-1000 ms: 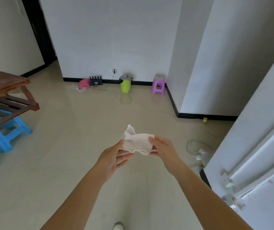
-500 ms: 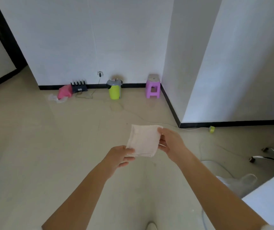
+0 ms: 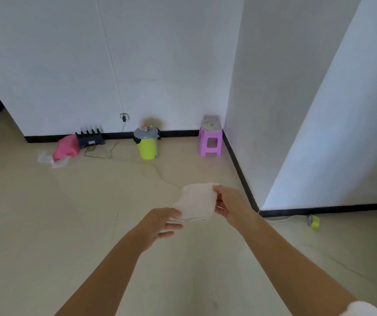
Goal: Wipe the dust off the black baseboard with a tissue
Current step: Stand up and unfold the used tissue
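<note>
Here, a tissue [image 3: 197, 202] is held at centre frame.
Left hand [image 3: 160, 224] pinches its lower corner, right hand [image 3: 230, 207] its upper edge.

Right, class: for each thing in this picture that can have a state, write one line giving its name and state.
tissue: folded, held in both hands
left hand: grips its lower corner
right hand: pinches its right edge
black baseboard: untouched, apart from tissue
green bin: upright, lid shut
purple stool: upright
</note>
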`<action>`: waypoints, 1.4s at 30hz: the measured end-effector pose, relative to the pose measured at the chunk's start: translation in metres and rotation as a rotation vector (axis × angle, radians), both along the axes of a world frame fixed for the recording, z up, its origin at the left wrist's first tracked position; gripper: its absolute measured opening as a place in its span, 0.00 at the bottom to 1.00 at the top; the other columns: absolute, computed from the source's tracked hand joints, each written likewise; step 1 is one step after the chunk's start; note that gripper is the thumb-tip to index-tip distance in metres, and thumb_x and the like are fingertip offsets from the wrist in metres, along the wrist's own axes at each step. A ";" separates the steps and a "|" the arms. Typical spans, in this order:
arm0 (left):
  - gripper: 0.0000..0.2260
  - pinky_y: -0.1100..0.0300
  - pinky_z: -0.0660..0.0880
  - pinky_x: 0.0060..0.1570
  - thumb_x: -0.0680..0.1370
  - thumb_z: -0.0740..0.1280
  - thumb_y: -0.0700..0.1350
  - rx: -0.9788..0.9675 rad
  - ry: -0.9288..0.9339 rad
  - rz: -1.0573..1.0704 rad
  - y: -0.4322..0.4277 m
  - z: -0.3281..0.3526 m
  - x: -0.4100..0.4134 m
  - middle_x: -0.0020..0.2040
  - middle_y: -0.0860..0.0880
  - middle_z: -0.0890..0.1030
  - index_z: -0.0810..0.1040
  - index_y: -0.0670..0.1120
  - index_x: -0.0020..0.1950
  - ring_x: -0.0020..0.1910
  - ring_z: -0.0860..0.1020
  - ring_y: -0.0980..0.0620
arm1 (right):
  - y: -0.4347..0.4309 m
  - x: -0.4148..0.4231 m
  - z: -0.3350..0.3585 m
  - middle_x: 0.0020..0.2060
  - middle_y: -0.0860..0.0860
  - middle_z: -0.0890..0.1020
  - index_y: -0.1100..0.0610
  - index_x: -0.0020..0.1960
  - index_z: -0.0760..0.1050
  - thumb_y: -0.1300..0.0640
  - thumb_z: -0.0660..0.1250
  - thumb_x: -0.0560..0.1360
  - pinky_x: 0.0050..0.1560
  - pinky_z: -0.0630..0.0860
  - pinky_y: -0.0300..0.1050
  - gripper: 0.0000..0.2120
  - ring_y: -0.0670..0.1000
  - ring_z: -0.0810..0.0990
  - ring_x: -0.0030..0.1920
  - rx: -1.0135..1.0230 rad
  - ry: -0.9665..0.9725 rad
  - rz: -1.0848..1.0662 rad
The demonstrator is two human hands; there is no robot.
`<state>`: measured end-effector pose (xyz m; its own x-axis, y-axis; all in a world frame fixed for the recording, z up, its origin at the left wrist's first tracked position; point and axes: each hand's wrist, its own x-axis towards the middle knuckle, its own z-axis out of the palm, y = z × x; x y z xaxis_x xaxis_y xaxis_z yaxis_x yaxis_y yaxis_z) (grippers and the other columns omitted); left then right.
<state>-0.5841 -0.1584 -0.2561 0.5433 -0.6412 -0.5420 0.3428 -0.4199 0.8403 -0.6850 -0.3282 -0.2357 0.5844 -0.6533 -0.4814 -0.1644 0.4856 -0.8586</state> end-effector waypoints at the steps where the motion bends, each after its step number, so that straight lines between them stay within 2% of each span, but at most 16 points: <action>1: 0.13 0.56 0.73 0.54 0.72 0.69 0.45 0.006 -0.001 0.016 -0.019 -0.001 0.026 0.49 0.48 0.83 0.80 0.43 0.55 0.51 0.82 0.49 | -0.018 0.026 -0.001 0.39 0.56 0.78 0.60 0.45 0.77 0.62 0.62 0.77 0.36 0.75 0.44 0.06 0.52 0.77 0.36 0.005 0.002 0.002; 5: 0.09 0.58 0.73 0.50 0.76 0.66 0.45 0.071 -0.047 0.008 -0.102 -0.014 0.135 0.49 0.48 0.84 0.80 0.43 0.54 0.50 0.82 0.51 | -0.097 0.137 -0.006 0.36 0.55 0.78 0.59 0.43 0.76 0.62 0.62 0.77 0.35 0.73 0.43 0.06 0.51 0.75 0.34 0.009 -0.010 0.021; 8: 0.05 0.60 0.72 0.48 0.77 0.65 0.44 0.107 -0.085 0.028 -0.167 -0.023 0.220 0.47 0.49 0.83 0.79 0.44 0.50 0.49 0.81 0.50 | -0.156 0.223 -0.012 0.36 0.55 0.77 0.58 0.42 0.76 0.61 0.62 0.77 0.36 0.73 0.43 0.06 0.51 0.75 0.34 -0.002 -0.006 0.035; 13: 0.01 0.62 0.70 0.41 0.76 0.66 0.42 0.142 -0.152 0.008 -0.283 -0.026 0.353 0.45 0.48 0.80 0.77 0.46 0.45 0.41 0.80 0.52 | -0.258 0.340 -0.010 0.37 0.55 0.78 0.58 0.43 0.76 0.61 0.62 0.77 0.37 0.74 0.43 0.06 0.51 0.76 0.35 0.023 0.011 0.003; 18: 0.05 0.63 0.68 0.37 0.75 0.67 0.41 0.143 -0.184 -0.070 -0.396 -0.023 0.451 0.39 0.51 0.79 0.76 0.48 0.39 0.36 0.79 0.55 | -0.372 0.423 -0.004 0.38 0.54 0.79 0.59 0.48 0.76 0.60 0.63 0.77 0.38 0.74 0.43 0.04 0.52 0.77 0.36 -0.010 0.047 -0.059; 22: 0.04 0.63 0.70 0.38 0.75 0.67 0.41 0.109 -0.143 -0.097 -0.495 -0.039 0.520 0.39 0.52 0.79 0.76 0.47 0.40 0.37 0.80 0.54 | -0.471 0.489 -0.016 0.39 0.55 0.79 0.59 0.49 0.77 0.60 0.63 0.77 0.42 0.75 0.45 0.05 0.52 0.77 0.38 -0.011 0.041 -0.067; 26: 0.01 0.62 0.72 0.41 0.75 0.67 0.40 0.114 -0.101 -0.093 -0.605 -0.055 0.591 0.41 0.51 0.81 0.77 0.45 0.43 0.39 0.80 0.53 | -0.584 0.555 -0.035 0.39 0.55 0.79 0.60 0.53 0.77 0.60 0.63 0.77 0.41 0.75 0.45 0.07 0.52 0.78 0.38 -0.030 0.081 -0.104; 32: 0.07 0.57 0.75 0.50 0.77 0.67 0.43 0.112 -0.081 -0.096 -0.753 -0.059 0.690 0.46 0.48 0.83 0.81 0.42 0.51 0.44 0.81 0.51 | -0.737 0.650 -0.026 0.39 0.55 0.78 0.61 0.51 0.76 0.62 0.63 0.77 0.37 0.75 0.44 0.05 0.52 0.77 0.37 -0.048 0.116 -0.116; 35: 0.07 0.57 0.75 0.49 0.77 0.67 0.43 0.123 -0.082 -0.099 -0.808 -0.064 0.734 0.47 0.47 0.83 0.81 0.41 0.50 0.44 0.82 0.51 | -0.791 0.695 -0.027 0.40 0.55 0.79 0.59 0.47 0.76 0.62 0.63 0.77 0.43 0.77 0.46 0.04 0.52 0.77 0.38 -0.043 0.131 -0.099; 37: 0.06 0.57 0.74 0.48 0.76 0.67 0.43 0.126 -0.052 -0.074 -0.845 -0.069 0.767 0.47 0.46 0.83 0.81 0.41 0.49 0.44 0.82 0.50 | -0.826 0.725 -0.034 0.38 0.55 0.78 0.58 0.45 0.76 0.61 0.63 0.77 0.45 0.76 0.48 0.04 0.52 0.77 0.37 -0.031 0.149 -0.096; 39: 0.04 0.57 0.73 0.47 0.76 0.67 0.41 0.106 0.030 -0.040 -0.884 -0.077 0.802 0.45 0.46 0.83 0.80 0.42 0.47 0.43 0.82 0.50 | -0.863 0.754 -0.048 0.37 0.55 0.79 0.59 0.45 0.77 0.61 0.63 0.77 0.43 0.76 0.46 0.05 0.52 0.77 0.35 0.006 0.160 -0.113; 42: 0.04 0.56 0.74 0.47 0.77 0.66 0.40 0.036 0.267 0.026 -0.947 -0.096 0.856 0.44 0.45 0.82 0.79 0.42 0.48 0.43 0.81 0.49 | -0.922 0.800 -0.074 0.34 0.53 0.79 0.59 0.45 0.77 0.60 0.63 0.78 0.39 0.74 0.43 0.06 0.51 0.78 0.33 0.092 0.101 -0.145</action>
<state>0.2720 -1.1057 -0.3524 0.3943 -0.6063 -0.6906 0.5614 -0.4360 0.7034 0.1150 -1.2506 -0.3093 0.4332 -0.6776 -0.5943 -0.1697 0.5863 -0.7921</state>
